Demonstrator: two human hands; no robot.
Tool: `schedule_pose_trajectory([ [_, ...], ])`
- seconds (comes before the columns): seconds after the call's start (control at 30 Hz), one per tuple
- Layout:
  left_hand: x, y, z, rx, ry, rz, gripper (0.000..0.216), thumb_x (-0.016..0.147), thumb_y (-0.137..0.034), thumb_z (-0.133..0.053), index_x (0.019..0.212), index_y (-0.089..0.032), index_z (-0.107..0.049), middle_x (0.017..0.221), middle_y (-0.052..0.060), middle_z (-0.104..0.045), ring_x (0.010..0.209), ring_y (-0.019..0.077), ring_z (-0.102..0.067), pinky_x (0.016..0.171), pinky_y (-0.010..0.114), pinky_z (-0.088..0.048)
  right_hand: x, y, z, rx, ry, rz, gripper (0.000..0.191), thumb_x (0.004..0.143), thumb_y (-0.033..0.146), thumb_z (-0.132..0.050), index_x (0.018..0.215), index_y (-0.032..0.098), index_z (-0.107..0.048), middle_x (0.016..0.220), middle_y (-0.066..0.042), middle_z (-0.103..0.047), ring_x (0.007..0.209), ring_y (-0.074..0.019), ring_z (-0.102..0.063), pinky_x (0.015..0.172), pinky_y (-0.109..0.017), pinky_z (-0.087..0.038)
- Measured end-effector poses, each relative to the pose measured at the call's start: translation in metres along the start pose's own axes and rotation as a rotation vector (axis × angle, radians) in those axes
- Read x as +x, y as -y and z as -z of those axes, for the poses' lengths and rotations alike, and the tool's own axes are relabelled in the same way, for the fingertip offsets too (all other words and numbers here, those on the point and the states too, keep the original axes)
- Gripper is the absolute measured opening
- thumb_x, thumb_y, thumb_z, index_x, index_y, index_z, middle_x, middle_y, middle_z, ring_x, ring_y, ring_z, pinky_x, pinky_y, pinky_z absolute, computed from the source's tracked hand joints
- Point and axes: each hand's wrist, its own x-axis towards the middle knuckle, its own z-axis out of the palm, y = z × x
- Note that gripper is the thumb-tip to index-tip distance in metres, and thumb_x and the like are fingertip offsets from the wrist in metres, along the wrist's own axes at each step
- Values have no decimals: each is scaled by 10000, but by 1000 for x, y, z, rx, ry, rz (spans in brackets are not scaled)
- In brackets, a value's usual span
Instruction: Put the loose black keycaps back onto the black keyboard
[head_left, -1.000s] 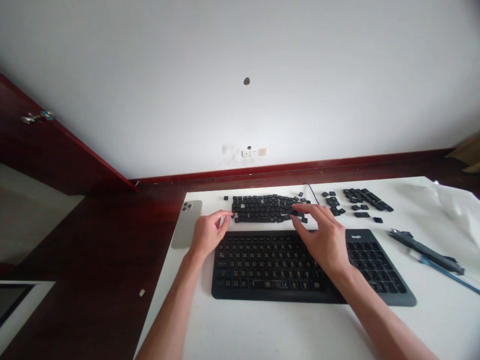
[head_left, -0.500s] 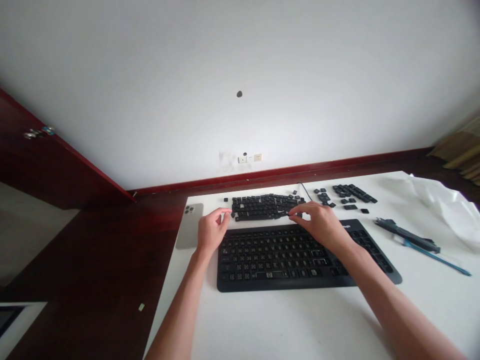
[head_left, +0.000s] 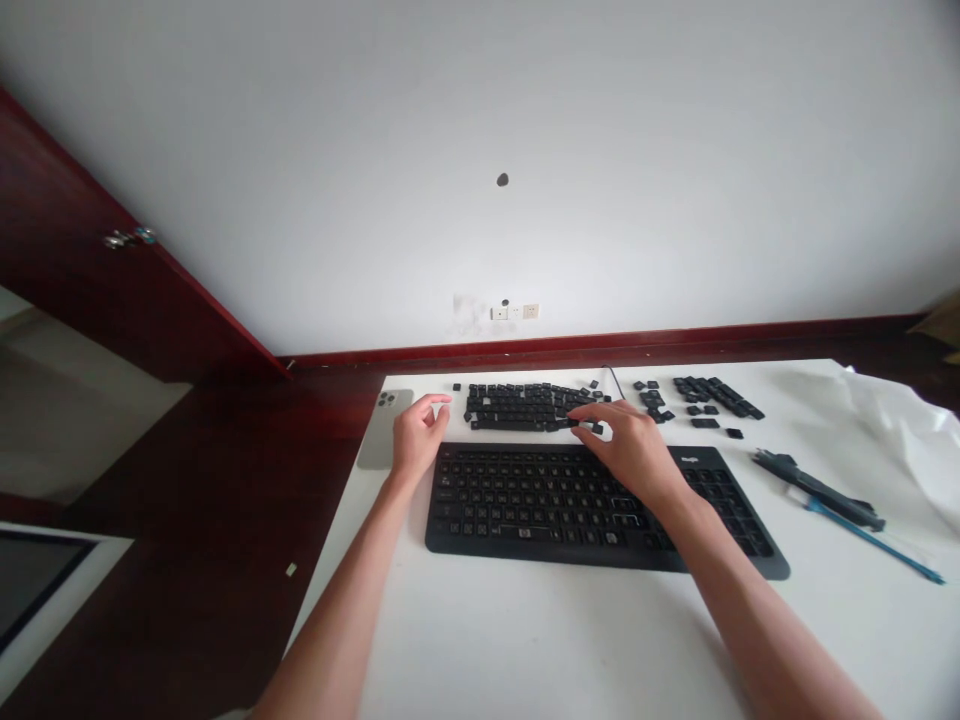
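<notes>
Keyboard [head_left: 536, 497], keycaps off, lies lengthwise along white table's [head_left: 555, 645] far edge. Left hand [head_left: 418, 440] empty, thumb and fingers parted, beside smartphone [head_left: 377, 440] near far left corner. Right hand [head_left: 634, 445] reaches over keyboard, fingertips at loose keycaps [head_left: 517, 408] nearer far edge; can't tell if gripping one.

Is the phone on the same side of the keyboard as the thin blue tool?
No, the phone lies left of the keyboard, while the thin blue tool lies to its right.
</notes>
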Motion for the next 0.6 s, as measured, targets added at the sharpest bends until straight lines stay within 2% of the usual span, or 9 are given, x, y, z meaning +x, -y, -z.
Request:
schedule_pose_trajectory([
  [0.13, 0, -1, 2, 27, -20, -18, 245, 930, -361, -615, 1035, -221, -786, 539, -80, -318, 520, 122, -342, 601, 266, -310, -1, 4, -1, 22, -28, 29, 221, 929, 260, -657, 1126, 252, -757, 1050, -52, -770, 1001, -261, -719, 937, -423, -569],
  [0.33, 0, -4, 3, 11, -16, -36, 264, 943, -378, -598, 1044, -216, -779, 542, -77, -316, 518, 126, -345, 595, 267, -307, 0, -10, 1, 1, -49, -4, 224, 918, 256, -662, 1124, 242, -749, 1017, -52, -778, 966, -260, -725, 932, -422, -574],
  [0.6, 6, -9, 15, 200, 81, -122, 271, 934, -416, -627, 993, -254, -835, 516, -57, -356, 508, 127, -322, 589, 280, -273, 0, -10, 0, -28, -23, -1, 158, 906, 266, -670, 1035, 244, -759, 1027, -44, -792, 1033, -272, -702, 945, -439, -562],
])
